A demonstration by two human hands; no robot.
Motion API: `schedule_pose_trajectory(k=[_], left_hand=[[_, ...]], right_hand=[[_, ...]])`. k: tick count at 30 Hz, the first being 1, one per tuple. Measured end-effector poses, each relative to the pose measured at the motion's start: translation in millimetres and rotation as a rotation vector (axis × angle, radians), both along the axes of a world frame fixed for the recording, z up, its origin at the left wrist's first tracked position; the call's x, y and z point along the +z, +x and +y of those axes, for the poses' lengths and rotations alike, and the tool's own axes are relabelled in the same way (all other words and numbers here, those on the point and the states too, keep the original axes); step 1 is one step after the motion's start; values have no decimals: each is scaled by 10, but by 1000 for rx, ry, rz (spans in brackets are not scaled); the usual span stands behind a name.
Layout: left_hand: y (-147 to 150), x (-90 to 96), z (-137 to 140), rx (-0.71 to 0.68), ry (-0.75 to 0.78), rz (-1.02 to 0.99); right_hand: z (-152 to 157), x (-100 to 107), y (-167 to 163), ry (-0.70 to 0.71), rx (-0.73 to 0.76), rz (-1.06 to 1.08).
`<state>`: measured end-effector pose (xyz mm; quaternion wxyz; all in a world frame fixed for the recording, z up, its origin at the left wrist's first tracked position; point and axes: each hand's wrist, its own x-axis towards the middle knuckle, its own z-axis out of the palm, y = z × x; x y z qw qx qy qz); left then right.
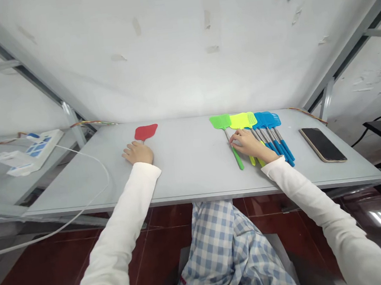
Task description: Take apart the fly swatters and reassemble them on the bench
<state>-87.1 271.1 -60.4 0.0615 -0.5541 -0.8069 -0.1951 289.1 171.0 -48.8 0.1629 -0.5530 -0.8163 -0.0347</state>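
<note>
A red fly swatter (146, 131) lies on the left part of the grey table, its head toward the wall. My left hand (137, 153) rests over its handle, fingers spread on the tabletop, and hides most of that handle. To the right, a row of fly swatters lies side by side: a green fly swatter (220, 121), yellow fly swatters (239, 120) and several blue fly swatters (265, 119). My right hand (248, 144) is closed, thumb and fingertips at the shaft of the green one, and it covers parts of the yellow handles.
A smartphone (323, 145) lies at the table's right end. Off the left side, a white power strip (38, 151) sits on another surface, and a white cable (106, 169) loops over the table's left part. Behind stands a white wall (183, 70), with metal frame posts either side.
</note>
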Motion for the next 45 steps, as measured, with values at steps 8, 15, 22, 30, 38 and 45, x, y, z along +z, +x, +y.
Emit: schedule_pose_trajectory(k=[8, 15, 22, 30, 38, 45], left_hand=[[287, 60, -132, -481, 53, 100], [1166, 148, -311, -1214, 183, 150], [1393, 202, -206, -1188, 225, 86], [1241, 178, -144, -1092, 52, 178], [1249, 297, -231, -1060, -30, 87], [1185, 325, -196, -1040, 10, 144]], right_hand=[[-39, 211, -235, 235, 63, 9], [186, 220, -567, 341, 183, -137], [330, 210, -306, 357, 28, -269], [335, 182, -298, 334, 32, -193], [355, 119, -256, 367, 22, -161], [356, 133, -236, 322, 2, -173]])
